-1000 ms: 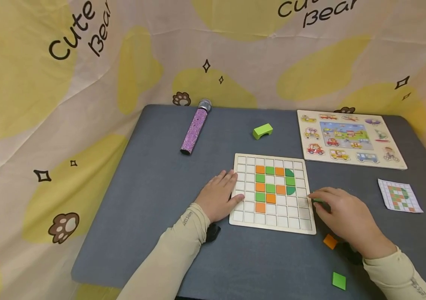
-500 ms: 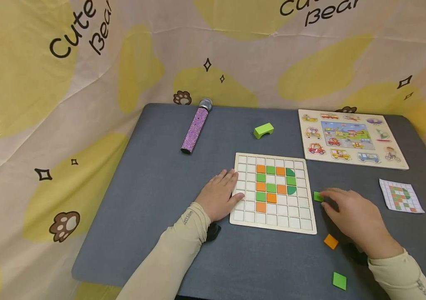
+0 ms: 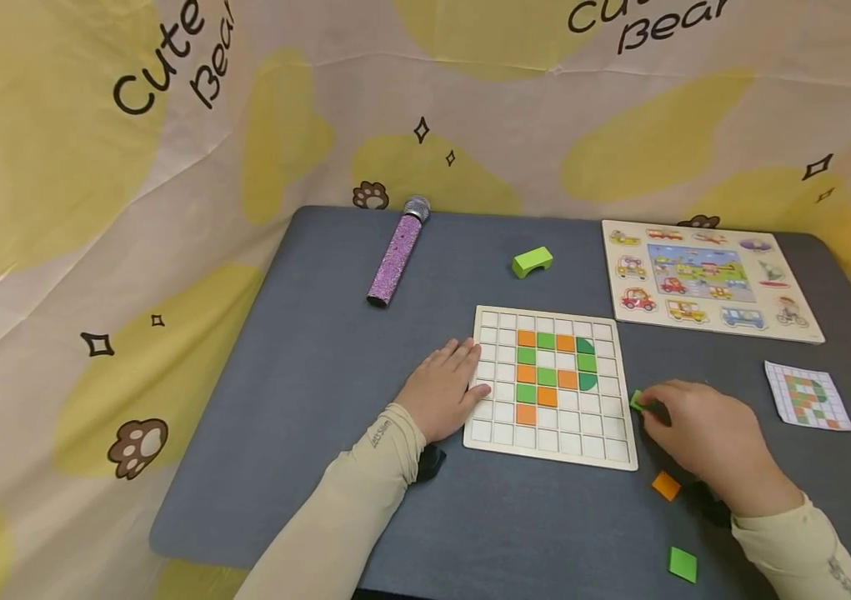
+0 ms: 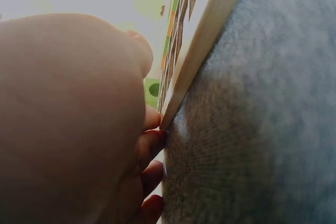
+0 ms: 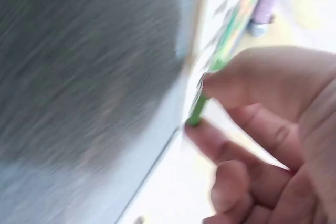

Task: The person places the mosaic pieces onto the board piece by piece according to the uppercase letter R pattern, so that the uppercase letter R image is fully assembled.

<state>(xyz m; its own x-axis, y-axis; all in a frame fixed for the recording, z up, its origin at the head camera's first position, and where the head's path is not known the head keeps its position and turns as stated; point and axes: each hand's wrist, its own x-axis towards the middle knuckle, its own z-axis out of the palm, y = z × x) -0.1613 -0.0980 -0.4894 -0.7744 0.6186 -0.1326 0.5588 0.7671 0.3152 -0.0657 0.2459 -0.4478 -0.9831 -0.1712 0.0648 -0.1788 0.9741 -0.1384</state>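
Right now your right hand (image 3: pixel 703 433) pinches a small green tile (image 3: pixel 637 401) between thumb and fingertips, just off the right edge of the wooden grid board (image 3: pixel 613 392); in the right wrist view that tile (image 5: pixel 198 109) shows edge-on, caught between your thumb and a finger, though the picture is blurred. Your left hand (image 3: pixel 443 390) lies flat with its fingers relaxed against the board's left edge, grasping nothing, and the left wrist view shows the fingers (image 4: pixel 152 142) touching the board's wooden side (image 4: pixel 205 40) where it meets the grey table (image 3: pixel 320 375). On the board, orange and green squares fill part of the middle cells. Near your right wrist an orange tile (image 3: pixel 666 486) lies on the table, and another green tile (image 3: pixel 683 564) sits closer to you. Farther right lies a pattern card (image 3: pixel 809 396). Toward the back you have a vehicle puzzle (image 3: pixel 706 279), a green arch block (image 3: pixel 533 262) and a glittery purple microphone (image 3: pixel 397 253).
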